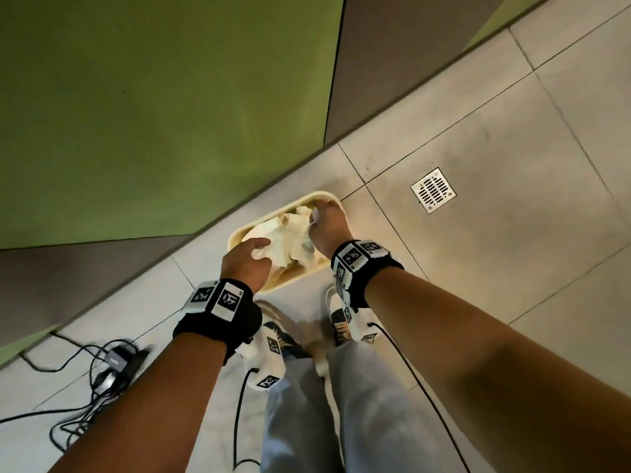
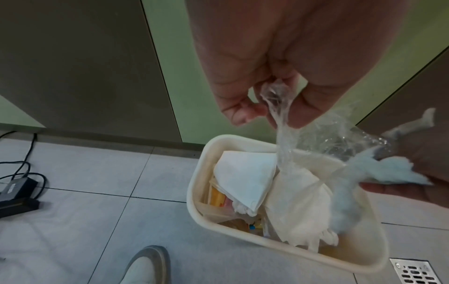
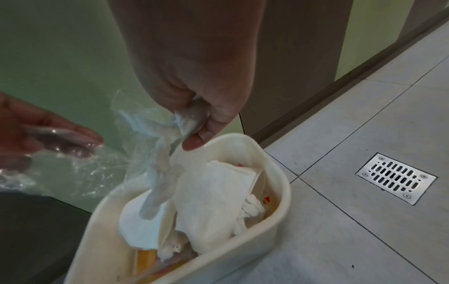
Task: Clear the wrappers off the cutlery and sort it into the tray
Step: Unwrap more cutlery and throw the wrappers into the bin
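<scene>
A person stands over a cream plastic waste bin (image 1: 239,233) on a grey tiled floor (image 1: 478,165), both hands held just above its open top. The left hand (image 2: 257,80) pinches a twisted strand of clear plastic wrapper (image 2: 274,107) between thumb and curled fingers. The film is thin, crinkled and see-through, and fans out towards the right hand (image 3: 194,92). That hand pinches a crumpled wad of white tissue mixed with clear film (image 3: 189,119), which trails down into the bin.

The head view shows the bin against a green and grey wall panel (image 1: 136,114), a square metal floor drain (image 1: 433,190) to its right, black cables and a power adapter (image 1: 116,358) on the floor at left, and marker bands on both wrists. Only the wrist views show the bin's contents: folded white paper napkins (image 2: 245,174), more crumpled tissue and yellow packaging (image 2: 217,198). No cutlery shows in any view.
</scene>
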A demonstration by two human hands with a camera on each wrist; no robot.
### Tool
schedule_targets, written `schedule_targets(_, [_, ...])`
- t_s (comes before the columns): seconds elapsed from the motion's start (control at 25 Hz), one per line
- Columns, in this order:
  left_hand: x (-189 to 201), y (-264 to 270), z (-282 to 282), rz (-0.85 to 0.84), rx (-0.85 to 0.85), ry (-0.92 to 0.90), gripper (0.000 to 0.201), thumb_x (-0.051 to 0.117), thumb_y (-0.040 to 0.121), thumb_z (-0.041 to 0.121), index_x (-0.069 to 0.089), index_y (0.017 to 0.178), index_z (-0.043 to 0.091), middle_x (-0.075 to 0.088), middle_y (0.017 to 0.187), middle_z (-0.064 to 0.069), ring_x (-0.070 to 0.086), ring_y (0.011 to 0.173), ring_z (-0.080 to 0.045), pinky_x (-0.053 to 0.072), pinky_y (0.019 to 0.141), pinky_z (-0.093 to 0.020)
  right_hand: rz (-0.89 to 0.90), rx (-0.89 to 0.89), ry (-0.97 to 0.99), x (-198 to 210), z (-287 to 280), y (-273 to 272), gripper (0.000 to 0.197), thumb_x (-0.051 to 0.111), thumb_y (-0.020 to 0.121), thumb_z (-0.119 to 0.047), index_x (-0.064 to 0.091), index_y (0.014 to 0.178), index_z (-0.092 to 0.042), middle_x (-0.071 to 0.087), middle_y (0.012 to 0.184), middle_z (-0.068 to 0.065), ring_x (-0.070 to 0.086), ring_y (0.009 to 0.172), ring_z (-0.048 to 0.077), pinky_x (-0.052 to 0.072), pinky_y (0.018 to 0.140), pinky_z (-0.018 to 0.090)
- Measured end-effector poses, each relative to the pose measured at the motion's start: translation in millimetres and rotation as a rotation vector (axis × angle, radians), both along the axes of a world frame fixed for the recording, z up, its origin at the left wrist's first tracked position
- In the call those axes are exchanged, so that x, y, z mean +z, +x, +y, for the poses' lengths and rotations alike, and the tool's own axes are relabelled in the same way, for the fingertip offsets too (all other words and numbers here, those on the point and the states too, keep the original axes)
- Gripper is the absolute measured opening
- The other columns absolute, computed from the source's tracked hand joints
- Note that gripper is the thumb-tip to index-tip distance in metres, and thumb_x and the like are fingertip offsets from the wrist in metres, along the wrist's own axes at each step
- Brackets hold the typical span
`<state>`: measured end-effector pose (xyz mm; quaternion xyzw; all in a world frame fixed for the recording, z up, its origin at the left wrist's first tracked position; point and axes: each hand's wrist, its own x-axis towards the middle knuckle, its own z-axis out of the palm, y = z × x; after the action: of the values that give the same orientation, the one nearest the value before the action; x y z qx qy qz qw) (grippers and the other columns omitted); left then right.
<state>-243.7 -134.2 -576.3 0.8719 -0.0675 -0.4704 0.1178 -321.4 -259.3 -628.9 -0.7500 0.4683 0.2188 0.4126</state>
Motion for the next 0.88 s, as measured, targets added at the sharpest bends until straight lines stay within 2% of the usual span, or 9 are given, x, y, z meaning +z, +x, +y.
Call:
schedule_targets(0.12, [-33, 1, -3, 0.073, -0.096, 0.025, 0.044, 0.052, 0.087, 0.008, 0.052, 0.129, 0.021, 0.05, 0.14, -0.006, 0.051, 0.123, -0.028, 0.039, 0.106, -0.031, 0.076, 0.017, -0.005, -33, 4, -1, 0.055, 0.046, 0.088, -0.011, 0.03, 0.139, -0.001, 0.036, 0.141, 0.023, 0.038, 0.129, 0.034, 0.034, 0.108, 0.035])
schedule_targets(0.24, [-57, 0, -6, 0.13, -0.167, 0.025, 0.048, 0.057, 0.088, 0.013, 0.046, 0.135, 0.014, 0.042, 0.145, -0.008, 0.048, 0.127, -0.03, 0.039, 0.108, -0.04, 0.142, 0.041, -0.084, -50, 14, -4, 0.056, 0.037, 0.091, -0.016, 0.019, 0.142, -0.001, 0.024, 0.145, 0.025, 0.031, 0.131, 0.04, 0.024, 0.112, 0.039])
schedule_targets(0.36, [-80, -1, -10, 0.112, -0.199, 0.028, 0.045, 0.055, 0.089, 0.014, 0.049, 0.133, 0.008, 0.043, 0.143, -0.014, 0.052, 0.121, -0.034, 0.042, 0.105, -0.042, 0.11, -0.034, -0.012, -66, 16, -4, 0.051, 0.04, 0.091, -0.015, 0.029, 0.14, -0.007, 0.023, 0.145, 0.024, 0.036, 0.128, 0.039, 0.03, 0.112, 0.041])
schedule_targets(0.48, [-99, -2, -11, 0.125, -0.144, 0.04, 0.044, 0.053, 0.089, 0.02, 0.05, 0.133, 0.013, 0.049, 0.138, -0.019, 0.058, 0.115, -0.037, 0.047, 0.101, -0.045, -0.071, -0.344, 0.19, -74, 20, 0, 0.05, 0.047, 0.088, -0.005, 0.038, 0.137, -0.008, 0.032, 0.144, 0.02, 0.041, 0.127, 0.035, 0.037, 0.104, 0.036])
schedule_targets(0.52, [-104, -3, -11, 0.129, -0.153, 0.036, 0.044, 0.051, 0.091, 0.019, 0.049, 0.134, 0.012, 0.048, 0.138, -0.019, 0.054, 0.119, -0.037, 0.045, 0.102, -0.045, -0.115, -0.41, 0.188, -73, 22, 1, 0.051, 0.049, 0.087, -0.003, 0.038, 0.136, -0.008, 0.033, 0.142, 0.019, 0.042, 0.126, 0.033, 0.037, 0.103, 0.034])
schedule_targets(0.6, [-111, -3, -12, 0.133, -0.172, 0.045, 0.044, 0.046, 0.094, 0.018, 0.044, 0.137, 0.007, 0.037, 0.145, -0.02, 0.04, 0.132, -0.036, 0.037, 0.11, -0.043, -0.159, -0.405, 0.167, -66, 27, 1, 0.055, 0.053, 0.083, 0.001, 0.037, 0.134, -0.008, 0.035, 0.138, 0.015, 0.045, 0.122, 0.031, 0.038, 0.103, 0.033])
schedule_targets(0.68, [-117, -3, -13, 0.129, -0.205, 0.078, 0.048, 0.042, 0.096, 0.02, 0.036, 0.141, 0.007, 0.026, 0.151, -0.018, 0.032, 0.137, -0.035, 0.032, 0.112, -0.042, -0.174, -0.183, 0.215, -62, 32, -2, 0.062, 0.056, 0.082, -0.003, 0.032, 0.139, -0.007, 0.029, 0.145, 0.012, 0.04, 0.13, 0.029, 0.035, 0.107, 0.036])
schedule_targets(0.8, [-120, -1, -9, 0.103, -0.242, 0.121, 0.056, 0.046, 0.093, 0.021, 0.028, 0.146, 0.014, 0.019, 0.155, -0.011, 0.03, 0.139, -0.032, 0.028, 0.115, -0.042, 0.021, 0.476, 0.148, -67, 46, -12, 0.065, 0.042, 0.094, -0.024, 0.008, 0.149, -0.013, -0.001, 0.16, 0.003, 0.0, 0.148, 0.022, 0.013, 0.118, 0.046])
schedule_targets(0.88, [-114, -2, -7, 0.047, -0.341, 0.188, 0.057, 0.048, 0.093, 0.026, 0.028, 0.145, 0.018, 0.012, 0.157, -0.006, 0.018, 0.142, -0.03, 0.019, 0.118, -0.037, 0.135, 0.688, 0.05, -72, 44, -18, 0.063, 0.036, 0.097, -0.03, 0.003, 0.149, -0.017, -0.008, 0.159, 0.002, -0.007, 0.147, 0.022, 0.011, 0.116, 0.054])
